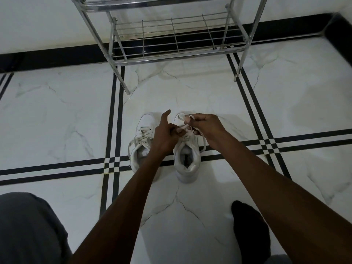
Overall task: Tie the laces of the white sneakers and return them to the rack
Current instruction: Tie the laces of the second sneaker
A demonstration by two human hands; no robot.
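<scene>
Nearest the camera: a grey-clad knee [28, 225] at the lower left and a dark-socked foot [249, 231] at the lower right, both on the white marble floor [295, 115]. Both forearms reach forward from here.

Mid-field: the two white sneakers stand side by side on the floor, just apart, where the black double stripes [114, 164] cross. Heels face the person, toes point away toward the rack; long axes run near-to-far, roughly parallel.

Left sneaker [142, 141]: laces lie loose and splayed, one end trailing down its outer side. Untied.

Right sneaker [187, 159]: being tied. Left hand [167, 134] is closed, fingers pinched on a lace strand above the tongue, thumb raised. Right hand [205, 128] is closed too, fingertips gripping a lace loop [181, 117] held up over the toe end. A further strand hangs down the shoe's right side.

Judgement: step in hand is forming the bow on the right sneaker; the knot is not yet drawn tight. Next move calls for passing the second strand round the loop and pulling both ways evenly, keeping tension so the loop does not slip. Left sneaker remains to do.

Far: the metal wire rack [171, 37] stands against the wall; its lower shelf is bare.
</scene>
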